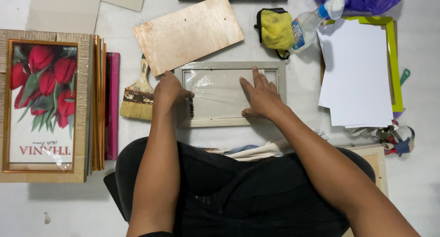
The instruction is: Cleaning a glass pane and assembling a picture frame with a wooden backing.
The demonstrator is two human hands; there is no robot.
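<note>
A grey-beige picture frame (280, 79) lies face down on the floor in front of my knees, with a clear plastic sheet (215, 88) inside its opening. My left hand (168, 90) grips the frame's left edge, thumb over the plastic. Flat on the plastic lies my right hand (261, 97), fingers spread and pointing away from me. A plywood backing board (188, 33) rests tilted just beyond the frame, overlapping its top left corner.
A wide paintbrush (137, 101) lies left of the frame. A stack of frames with a red tulip picture (43, 104) is at far left. Yellow cloth (276, 30), spray bottle (311, 21), white sheets on a green frame (355, 72) sit at right.
</note>
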